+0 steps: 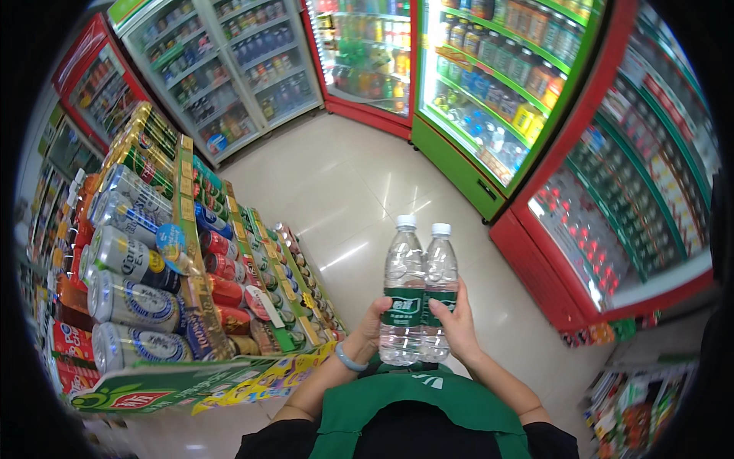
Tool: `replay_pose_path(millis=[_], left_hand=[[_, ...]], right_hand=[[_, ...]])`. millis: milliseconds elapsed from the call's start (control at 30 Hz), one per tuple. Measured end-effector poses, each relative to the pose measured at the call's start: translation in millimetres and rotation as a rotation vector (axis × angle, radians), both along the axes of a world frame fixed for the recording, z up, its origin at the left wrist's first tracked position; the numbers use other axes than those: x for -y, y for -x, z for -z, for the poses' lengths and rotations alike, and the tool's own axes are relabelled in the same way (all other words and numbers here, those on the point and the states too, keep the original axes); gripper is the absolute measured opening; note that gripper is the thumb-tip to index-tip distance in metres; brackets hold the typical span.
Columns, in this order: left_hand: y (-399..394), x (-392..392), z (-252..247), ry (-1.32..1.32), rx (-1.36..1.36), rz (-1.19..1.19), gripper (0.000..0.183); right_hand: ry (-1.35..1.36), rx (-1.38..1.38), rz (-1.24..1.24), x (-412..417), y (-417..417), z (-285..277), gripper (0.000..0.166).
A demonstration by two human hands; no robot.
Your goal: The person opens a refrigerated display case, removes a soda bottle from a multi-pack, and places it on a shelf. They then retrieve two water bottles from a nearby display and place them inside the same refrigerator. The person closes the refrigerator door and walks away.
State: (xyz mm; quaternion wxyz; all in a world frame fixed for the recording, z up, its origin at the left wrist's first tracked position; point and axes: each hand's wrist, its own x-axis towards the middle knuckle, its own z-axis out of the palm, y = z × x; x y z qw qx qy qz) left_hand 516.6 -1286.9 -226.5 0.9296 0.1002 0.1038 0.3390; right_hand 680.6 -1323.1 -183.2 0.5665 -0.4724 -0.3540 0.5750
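Observation:
Two clear plastic water bottles with white caps and green labels stand upright side by side in front of my green apron. My left hand (370,324) is closed around the left bottle (403,292), its thumb at the edge of the label. Around the right bottle (440,275) is my right hand (460,324), thumb across its label and fingers behind. The two bottles appear to touch, the left one partly overlapping the right. A pale bangle circles my left wrist.
At the left rises a tiered shelf of drink cans (137,301) with price-tag strips. Glass-door coolers line the far wall, including a green-framed drinks cooler (459,166). A red cooler (545,269) stands at the right, with packaged goods (636,401) low at the lower right.

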Motion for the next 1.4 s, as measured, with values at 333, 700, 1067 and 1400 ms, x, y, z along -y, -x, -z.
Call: replay_pose_path(millis=[333, 700, 1067, 1400], left_hand=[[29.9, -180.4, 14.7, -0.041, -0.062, -0.355, 0.080], [67.6, -426.9, -5.3, -0.141, -0.040, -0.481, 0.077], [179.5, -639.8, -32.2, -0.065, -0.121, -0.767, 0.076], [353.6, -753.2, -37.5, -0.125, -0.052, -1.015, 0.075]], right_hand=[[-0.090, 0.237, -0.304, -232.9, 19.3, 12.2, 0.081], [-0.148, 0.249, -0.362, -487.3, 63.1, 8.7, 0.080], [-0.061, 0.001, -0.681, -751.3, 194.5, -0.4, 0.072], [-0.132, 0.089, -1.001, -903.0, 393.8, 6.9, 0.065]])
